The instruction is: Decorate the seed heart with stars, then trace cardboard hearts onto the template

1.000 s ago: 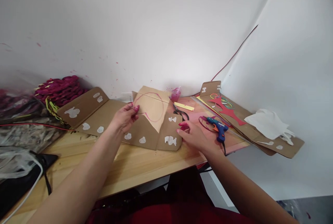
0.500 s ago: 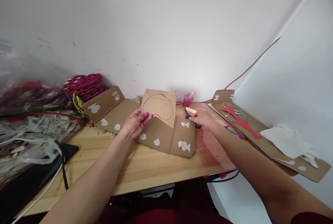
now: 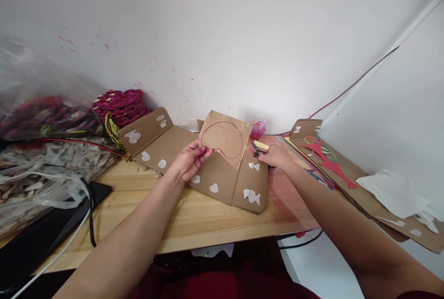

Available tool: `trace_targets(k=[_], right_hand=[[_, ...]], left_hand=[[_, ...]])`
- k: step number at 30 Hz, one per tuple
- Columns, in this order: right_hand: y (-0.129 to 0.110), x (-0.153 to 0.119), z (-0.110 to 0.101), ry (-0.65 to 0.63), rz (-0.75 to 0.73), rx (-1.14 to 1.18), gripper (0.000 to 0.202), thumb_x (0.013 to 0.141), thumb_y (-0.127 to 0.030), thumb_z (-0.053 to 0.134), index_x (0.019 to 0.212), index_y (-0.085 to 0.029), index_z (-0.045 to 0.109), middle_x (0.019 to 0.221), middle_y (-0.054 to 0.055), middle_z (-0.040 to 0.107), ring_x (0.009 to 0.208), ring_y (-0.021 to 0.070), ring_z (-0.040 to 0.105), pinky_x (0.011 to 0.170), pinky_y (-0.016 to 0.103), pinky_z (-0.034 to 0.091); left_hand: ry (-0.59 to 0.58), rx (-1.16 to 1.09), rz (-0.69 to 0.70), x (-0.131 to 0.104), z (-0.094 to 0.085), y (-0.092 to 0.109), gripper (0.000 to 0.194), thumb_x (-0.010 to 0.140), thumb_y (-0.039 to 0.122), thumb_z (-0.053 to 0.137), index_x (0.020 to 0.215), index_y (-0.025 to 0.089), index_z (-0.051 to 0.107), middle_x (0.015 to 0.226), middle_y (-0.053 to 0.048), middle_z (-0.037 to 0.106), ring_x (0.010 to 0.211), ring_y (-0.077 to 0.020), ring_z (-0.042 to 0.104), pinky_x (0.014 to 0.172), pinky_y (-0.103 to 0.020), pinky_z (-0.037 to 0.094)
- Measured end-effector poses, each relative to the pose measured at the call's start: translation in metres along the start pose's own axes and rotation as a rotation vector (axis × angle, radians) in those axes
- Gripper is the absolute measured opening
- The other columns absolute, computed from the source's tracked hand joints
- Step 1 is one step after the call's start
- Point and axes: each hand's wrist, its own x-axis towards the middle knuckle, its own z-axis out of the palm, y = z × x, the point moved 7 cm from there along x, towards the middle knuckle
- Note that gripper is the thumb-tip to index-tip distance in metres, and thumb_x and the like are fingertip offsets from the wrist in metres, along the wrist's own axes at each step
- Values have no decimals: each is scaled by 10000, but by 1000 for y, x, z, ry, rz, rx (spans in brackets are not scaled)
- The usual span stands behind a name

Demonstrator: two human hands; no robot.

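Note:
Between its thumb and fingers, my left hand (image 3: 189, 162) pinches the lower left edge of a piece of cardboard (image 3: 224, 139). A rounded outline in purple-pink is drawn on that piece, and its lower edge is cut away near my fingers. My right hand (image 3: 275, 155) is closed around a pair of dark scissors (image 3: 258, 148), whose blades point up and left, apart from the cardboard piece. Beneath both lies a large folded cardboard sheet (image 3: 217, 176) with white paper patches stuck on it.
Bundled magenta yarn (image 3: 121, 104) and plastic bags (image 3: 52, 169) crowd the left side. Behind the scissors stands a pink cup (image 3: 258, 128). To the right, another cardboard sheet (image 3: 367, 197) carries red cut paper (image 3: 335, 167), coloured loops and a white cloth (image 3: 395, 192). The wall closes off the back.
The cardboard piece has tilted clockwise in my left hand. My right hand still holds the scissors, now nearer the piece's right edge. The whole view has shifted slightly.

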Motion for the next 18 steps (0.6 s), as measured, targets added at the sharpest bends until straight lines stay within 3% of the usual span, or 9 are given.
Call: trace_targets(k=[6, 9, 12, 15, 18], right_hand=[[5, -16, -11, 146, -10, 83, 209, 829, -333, 642, 909, -155, 717, 1023, 187, 738, 995, 327, 673, 746, 337, 446], [19, -19, -22, 232, 23, 196, 247, 820, -312, 645, 1000, -147, 677, 1003, 190, 733, 982, 338, 673, 760, 354, 443], [32, -19, -37, 327, 50, 359, 218, 818, -329, 645, 945, -153, 649, 975, 192, 724, 998, 349, 661, 780, 372, 444], [27, -21, -45, 356, 44, 595, 320, 795, -504, 680, 781, -193, 608, 827, 134, 708, 908, 321, 662, 723, 357, 464], [-7, -26, -34, 245, -13, 903, 539, 743, -741, 642, 725, -205, 582, 676, 66, 659, 661, 239, 652, 574, 322, 475]], left_hand=[[37, -40, 19, 1, -4, -2, 191, 862, -31, 630, 786, 144, 643, 728, 28, 624, 682, -80, 672, 836, -286, 643], [30, -58, 24, -2, -3, -3, 148, 884, 23, 649, 844, 164, 627, 741, 44, 617, 739, -122, 709, 837, -392, 653], [15, -72, 25, -6, 0, -3, 140, 885, 72, 682, 846, 178, 599, 740, 49, 608, 856, -185, 739, 857, -505, 639], [12, -86, 35, -7, 2, -4, 156, 887, 91, 690, 831, 185, 579, 730, 53, 598, 927, -208, 743, 889, -547, 618], [32, -99, 51, -4, 1, -4, 179, 906, 93, 663, 804, 186, 549, 759, 43, 628, 952, -204, 745, 920, -548, 603]])
